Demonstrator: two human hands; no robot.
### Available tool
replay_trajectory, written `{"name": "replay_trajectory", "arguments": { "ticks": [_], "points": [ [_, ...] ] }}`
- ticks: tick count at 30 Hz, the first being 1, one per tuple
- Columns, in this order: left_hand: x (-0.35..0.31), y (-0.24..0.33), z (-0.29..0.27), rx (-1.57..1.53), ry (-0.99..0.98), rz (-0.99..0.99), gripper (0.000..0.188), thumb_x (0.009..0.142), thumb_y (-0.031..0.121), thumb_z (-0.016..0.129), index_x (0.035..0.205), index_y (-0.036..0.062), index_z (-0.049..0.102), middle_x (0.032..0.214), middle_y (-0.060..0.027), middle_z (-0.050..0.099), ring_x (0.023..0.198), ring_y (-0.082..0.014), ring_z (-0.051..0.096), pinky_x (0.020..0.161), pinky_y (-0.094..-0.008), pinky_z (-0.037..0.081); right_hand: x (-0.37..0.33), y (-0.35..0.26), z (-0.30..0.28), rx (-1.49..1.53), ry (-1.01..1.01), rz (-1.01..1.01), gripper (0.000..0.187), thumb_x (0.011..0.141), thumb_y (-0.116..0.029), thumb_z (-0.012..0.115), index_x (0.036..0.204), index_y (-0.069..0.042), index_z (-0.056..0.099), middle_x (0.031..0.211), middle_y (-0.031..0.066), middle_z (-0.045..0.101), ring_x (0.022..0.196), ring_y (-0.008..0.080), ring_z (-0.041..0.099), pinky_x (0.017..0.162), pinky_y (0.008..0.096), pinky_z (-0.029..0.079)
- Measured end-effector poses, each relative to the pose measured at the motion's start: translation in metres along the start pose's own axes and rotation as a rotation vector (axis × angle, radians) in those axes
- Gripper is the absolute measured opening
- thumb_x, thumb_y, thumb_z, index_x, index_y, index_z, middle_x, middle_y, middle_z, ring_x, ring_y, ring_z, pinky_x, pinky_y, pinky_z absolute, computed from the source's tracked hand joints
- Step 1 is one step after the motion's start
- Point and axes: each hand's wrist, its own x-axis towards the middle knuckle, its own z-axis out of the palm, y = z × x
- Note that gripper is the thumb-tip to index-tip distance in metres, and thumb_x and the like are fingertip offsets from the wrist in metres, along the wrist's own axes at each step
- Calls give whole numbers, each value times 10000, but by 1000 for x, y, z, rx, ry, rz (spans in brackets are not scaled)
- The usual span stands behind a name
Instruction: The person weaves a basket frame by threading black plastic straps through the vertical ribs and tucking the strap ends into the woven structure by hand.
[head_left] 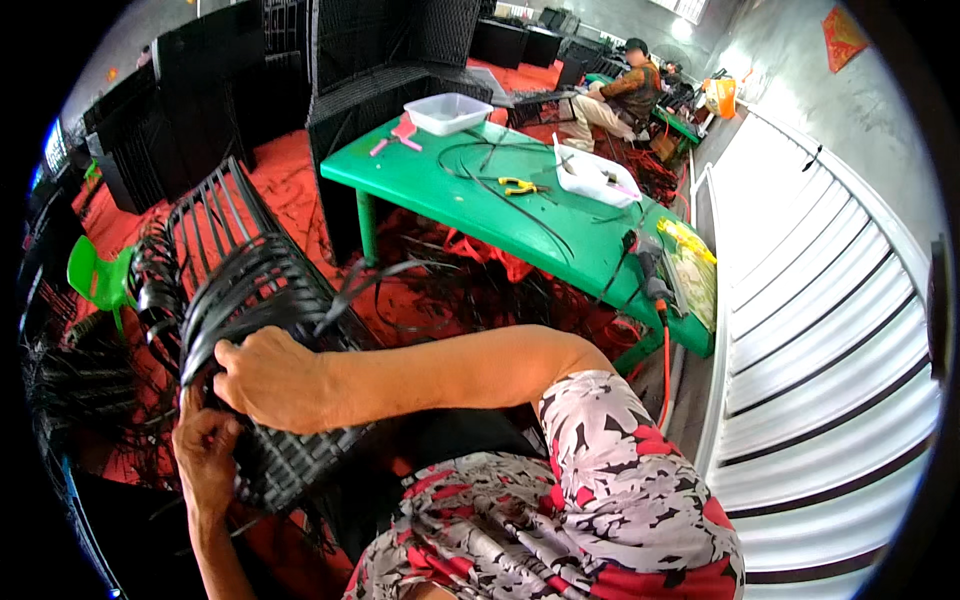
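Note:
A long frame with black bars [215,215] lies slanted in front of me, its near end covered by a tight black weave [300,465]. Loose, flat black strips [235,285] arch over the frame in a thick bundle. My right hand [275,380] reaches across from the right, fingers closed on a black strip at the edge of the weave. Just below it, my left hand [205,450] is at the left side of the frame, fingers curled in against the edge. What the left fingers pinch is hidden.
A green table [440,190] on the right bears white trays [447,113], yellow-handled pliers [520,187] and a corded power tool [652,275]. A green chair [95,272] stands left. Strips litter the red floor [285,190]. A person [625,95] sits far back.

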Motion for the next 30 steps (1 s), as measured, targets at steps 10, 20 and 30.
{"name": "replay_trajectory", "arguments": {
  "ticks": [10,20,30],
  "points": [
    [-20,47,-20,253,-167,-65,176,758,44,624,925,-13,627,916,-197,518,843,-323,521,729,-402,423,5,-17,-16,771,-268,110,192,859,-129,572,990,-40,680,733,85,644,605,163,586,593,306,469],
    [-65,-20,44,-124,-50,87,167,880,19,526,1024,-15,604,1127,-117,607,1100,-199,544,974,-308,392,-77,-27,-25,1046,-238,678,53,842,-25,592,892,-5,592,664,-3,571,536,44,514,446,198,406],
    [-88,2,69,-276,-66,-49,228,920,140,546,1130,55,521,1241,-63,473,1150,-129,439,976,-285,363,-61,-25,-41,588,-482,393,96,776,-62,579,828,-3,634,621,65,586,546,107,558,528,280,462]
  ]
}}
